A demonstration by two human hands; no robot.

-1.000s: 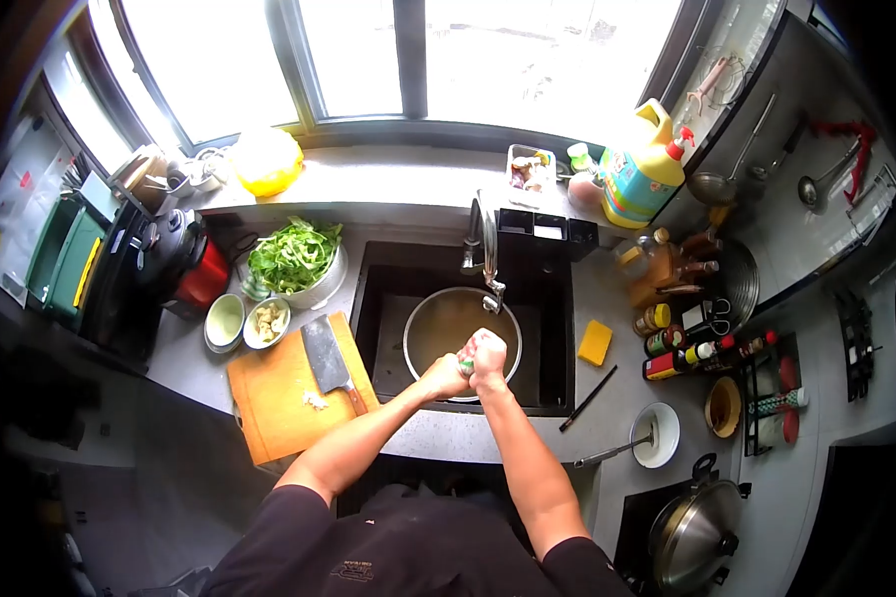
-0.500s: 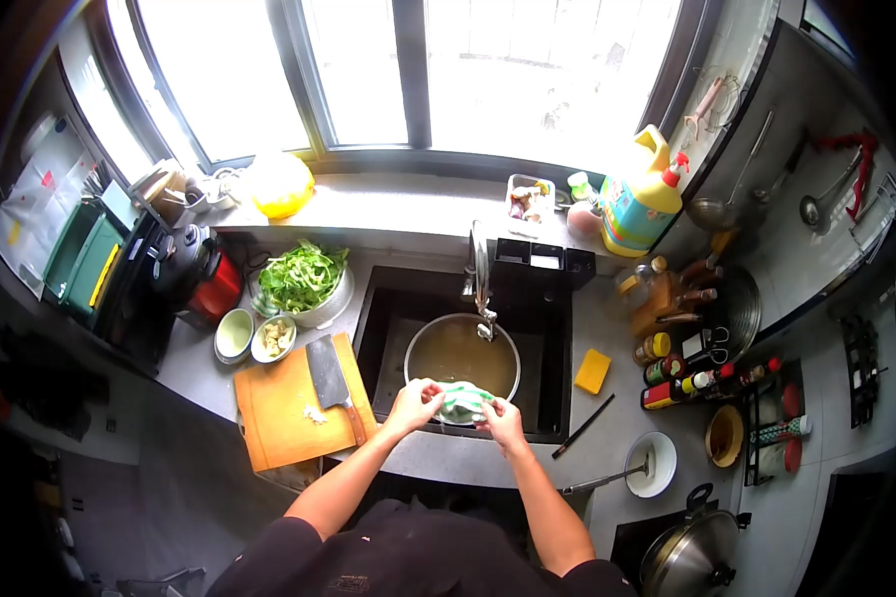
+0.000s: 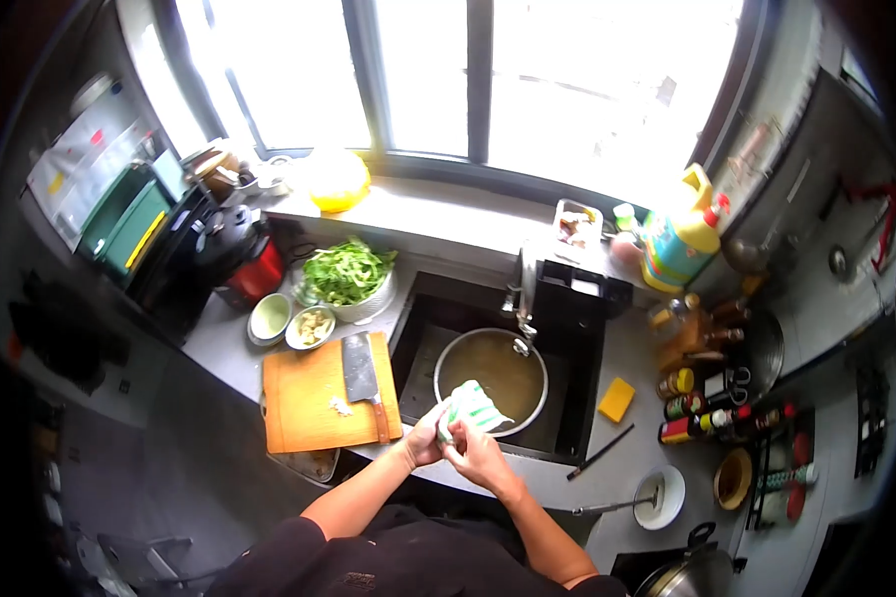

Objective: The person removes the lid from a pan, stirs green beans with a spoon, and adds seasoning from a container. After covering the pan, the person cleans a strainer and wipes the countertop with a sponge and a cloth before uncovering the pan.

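Note:
My left hand (image 3: pixel 426 436) is closed on the lower left side of a green-and-white striped cloth (image 3: pixel 476 406), which looks thin and crumpled; it could be a bag. Pinching its lower edge, my right hand (image 3: pixel 480 460) is close beside the left one. The cloth is over the front rim of the black sink (image 3: pixel 423 338), in front of a round metal basin (image 3: pixel 493 363) holding cloudy brownish water. Left of my hands lies a wooden cutting board (image 3: pixel 304 398) with a cleaver (image 3: pixel 360 370) and some white chopped bits on it.
A basket of leafy greens (image 3: pixel 348 274) and two small bowls (image 3: pixel 311 327) stand behind the board. The faucet (image 3: pixel 523 294) hangs over the basin. To the right are a yellow sponge (image 3: pixel 616 399), a black stick (image 3: pixel 600 452), a white bowl (image 3: pixel 659 497) with a ladle and several bottles.
My hands have come together, the right one moving left and turning toward the left. The cloth, stretched between them before, now sticks up and to the right. The head view has shifted and tilted.

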